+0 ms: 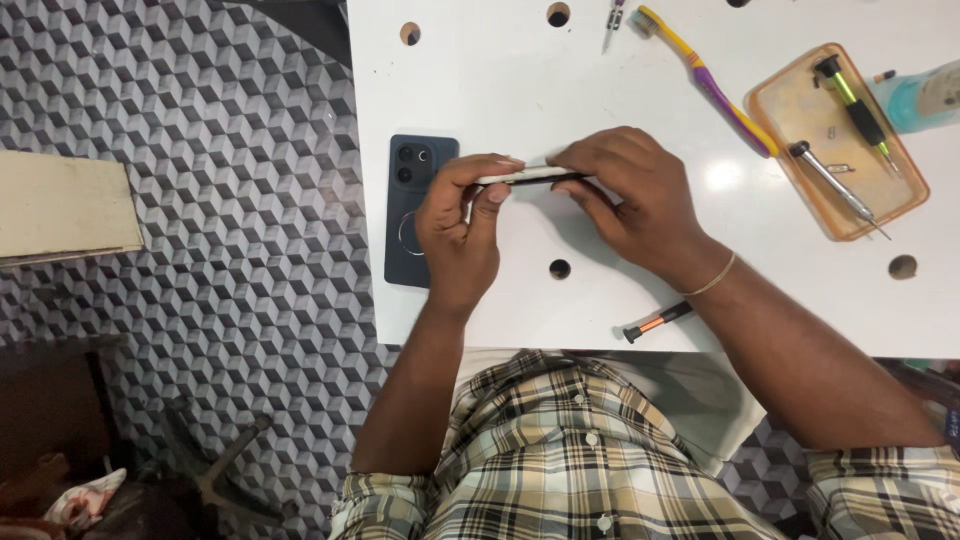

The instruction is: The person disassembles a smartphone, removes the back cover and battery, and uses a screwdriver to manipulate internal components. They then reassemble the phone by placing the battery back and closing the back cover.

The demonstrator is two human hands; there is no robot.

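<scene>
White thin device (530, 176) edge-on, hands (455, 225) hiding ends.

Phone repair workshop, white bench (480, 90), screwdrivers in orange tray (905, 205), dark smartphone (408, 235)

Both forearms reach forward over the table's near edge, left hand (458, 225) and right hand (630, 195) pinching with curled fingertips, thumbs underneath.

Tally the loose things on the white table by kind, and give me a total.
Phones: 2, a dark blue one lying flat, and a slim one held edge-up between left hand and right hand
Screwdrivers: 3
Toothbrush: 1
Orange tray: 1
Blue bottle: 1
Total: 8
</scene>
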